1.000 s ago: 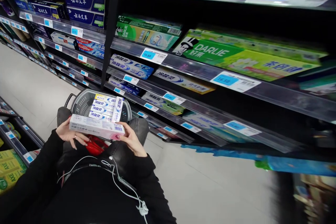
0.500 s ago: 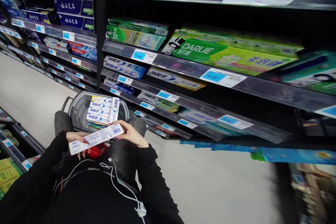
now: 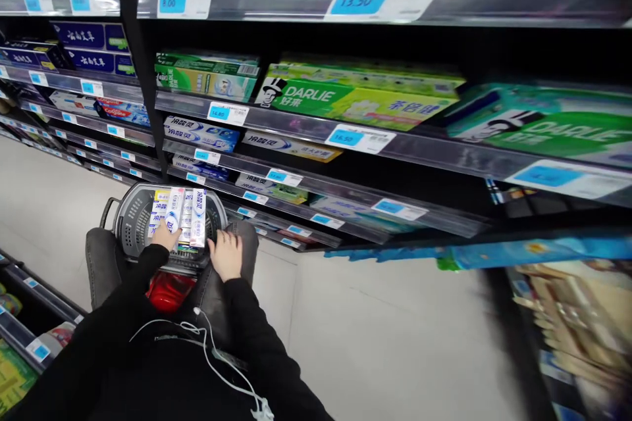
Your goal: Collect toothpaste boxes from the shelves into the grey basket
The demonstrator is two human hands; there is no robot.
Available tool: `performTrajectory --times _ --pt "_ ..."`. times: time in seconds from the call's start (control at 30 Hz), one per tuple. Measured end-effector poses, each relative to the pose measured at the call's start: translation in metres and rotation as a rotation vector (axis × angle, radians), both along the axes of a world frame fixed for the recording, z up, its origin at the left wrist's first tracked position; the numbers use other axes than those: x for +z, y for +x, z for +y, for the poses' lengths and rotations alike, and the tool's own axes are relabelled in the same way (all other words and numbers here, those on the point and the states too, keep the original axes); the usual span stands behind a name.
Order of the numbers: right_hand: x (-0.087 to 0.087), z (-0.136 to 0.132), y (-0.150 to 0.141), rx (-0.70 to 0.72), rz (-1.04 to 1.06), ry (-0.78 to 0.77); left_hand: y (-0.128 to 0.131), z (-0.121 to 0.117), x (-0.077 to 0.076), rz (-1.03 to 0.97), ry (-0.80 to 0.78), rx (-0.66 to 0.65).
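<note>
The grey shopping basket (image 3: 129, 227) stands between my knees. My left hand (image 3: 166, 235) is closed on the lower end of a white toothpaste box (image 3: 175, 200), which lies lengthwise over several stacked toothpaste boxes (image 3: 158, 205) in the basket. Another white toothpaste box (image 3: 198, 216) lies parallel to it, further right. My right hand (image 3: 226, 255) rests by the basket's right rim and my knee, thumb apart from the fingers, with nothing seen in it. Whether it touches the rim I cannot tell.
Shelves of toothpaste with price tags (image 3: 363, 138) run along the front and right, including green Darlie boxes (image 3: 316, 97). Another shelf (image 3: 29, 299) stands at my left. A red object (image 3: 170, 291) sits below the basket, and a white cable (image 3: 212, 348) hangs over my lap.
The toothpaste box that both hands held over my lap now lies on the stack in the basket, under my left hand. My right hand has let go of it. The view has shifted right.
</note>
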State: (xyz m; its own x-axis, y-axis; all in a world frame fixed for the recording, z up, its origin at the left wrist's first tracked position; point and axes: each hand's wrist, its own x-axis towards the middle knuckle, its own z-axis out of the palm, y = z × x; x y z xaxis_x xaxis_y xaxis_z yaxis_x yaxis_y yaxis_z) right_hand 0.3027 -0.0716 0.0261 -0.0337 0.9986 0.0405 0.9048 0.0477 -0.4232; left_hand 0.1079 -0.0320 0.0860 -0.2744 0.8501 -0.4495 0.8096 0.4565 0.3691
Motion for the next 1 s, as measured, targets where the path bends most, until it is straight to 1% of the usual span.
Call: performTrajectory --times 0.1,0.17,0.23,0.37,0.5,0.57,0.67,0.83,1.0 --pt "-0.005 0.027 -0.012 0.186 0.050 -0.093 0.016 0.020 -0.027 0.059 0.005 -0.004" --pt "-0.012 0.043 -0.017 0.240 0.089 -0.141 0.021 0.029 -0.040 0.091 0.013 -0.020" --pt "-0.020 0.052 -0.021 0.272 0.125 -0.175 0.024 0.035 -0.050 0.123 0.028 -0.038" --pt "-0.033 0.054 -0.026 0.307 0.150 -0.221 0.028 0.042 -0.067 0.185 0.079 -0.099" --pt "-0.036 0.052 -0.026 0.297 0.184 -0.239 0.034 0.042 -0.081 0.234 0.096 -0.185" --pt "-0.036 0.053 -0.026 0.291 0.211 -0.236 0.036 0.040 -0.085 0.262 0.091 -0.222" --pt "-0.037 0.054 -0.026 0.281 0.246 -0.224 0.035 0.038 -0.086 0.314 0.065 -0.270" --pt "-0.038 0.054 -0.027 0.278 0.251 -0.216 0.028 0.037 -0.083 0.382 0.016 -0.338" --pt "-0.037 0.054 -0.029 0.280 0.238 -0.241 0.026 0.034 -0.079 0.388 -0.003 -0.363"
